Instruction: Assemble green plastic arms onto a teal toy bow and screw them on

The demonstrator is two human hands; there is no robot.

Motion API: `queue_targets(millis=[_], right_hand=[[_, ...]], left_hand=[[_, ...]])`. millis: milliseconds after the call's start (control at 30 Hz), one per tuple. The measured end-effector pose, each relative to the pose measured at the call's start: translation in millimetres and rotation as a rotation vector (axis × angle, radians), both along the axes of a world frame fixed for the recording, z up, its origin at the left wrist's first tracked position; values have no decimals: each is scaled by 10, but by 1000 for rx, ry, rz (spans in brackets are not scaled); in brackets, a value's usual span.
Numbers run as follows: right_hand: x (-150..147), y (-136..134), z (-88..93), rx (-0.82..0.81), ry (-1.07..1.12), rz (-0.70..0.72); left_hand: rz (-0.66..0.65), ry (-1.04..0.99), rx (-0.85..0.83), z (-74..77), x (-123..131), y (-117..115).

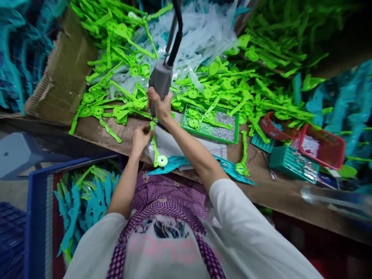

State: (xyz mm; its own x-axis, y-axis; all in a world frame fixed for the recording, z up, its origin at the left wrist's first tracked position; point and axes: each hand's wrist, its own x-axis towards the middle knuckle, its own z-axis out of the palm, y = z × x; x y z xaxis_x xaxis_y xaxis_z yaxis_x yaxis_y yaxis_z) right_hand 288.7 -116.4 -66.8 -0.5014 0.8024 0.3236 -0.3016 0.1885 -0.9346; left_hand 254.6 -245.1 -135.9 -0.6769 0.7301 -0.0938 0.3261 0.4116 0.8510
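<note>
Over bench, R hand tight round grey pwr tool

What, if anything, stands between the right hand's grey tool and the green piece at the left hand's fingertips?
Nothing visible: the grey tool points down at the upper end of the green piece, with the left hand beside it.

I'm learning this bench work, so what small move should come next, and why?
Probably press the grey tool down on the green piece at the left hand: the right hand grips the tool, and its tip is right by that piece's far end.
</note>
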Motion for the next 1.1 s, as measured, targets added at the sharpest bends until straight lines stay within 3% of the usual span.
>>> queue_targets(millis=[300,633,767,867,967,1033,1100], right_hand=[[-63,-31,-108,-4,-88,14],[-68,-93,-194,73,-178,149],[-44,-89,-90,47,-176,100],[187,0,178,-3,-86,-93],[685,188,426,28,124,-309],[1087,346,464,74,137,-429],[1451,499,380,66,31,-532]], left_hand=[[-35,13,-4,56,30,-9],[-7,9,-55,73,32,0],[-11,-14,-29,82,21,-7],[-13,-32,-1,28,-24,13],[-15,-29,33,-41,-77,-5],[-16,-7,68,-62,-71,-105],[-2,14,90,-54,-1,-297]])
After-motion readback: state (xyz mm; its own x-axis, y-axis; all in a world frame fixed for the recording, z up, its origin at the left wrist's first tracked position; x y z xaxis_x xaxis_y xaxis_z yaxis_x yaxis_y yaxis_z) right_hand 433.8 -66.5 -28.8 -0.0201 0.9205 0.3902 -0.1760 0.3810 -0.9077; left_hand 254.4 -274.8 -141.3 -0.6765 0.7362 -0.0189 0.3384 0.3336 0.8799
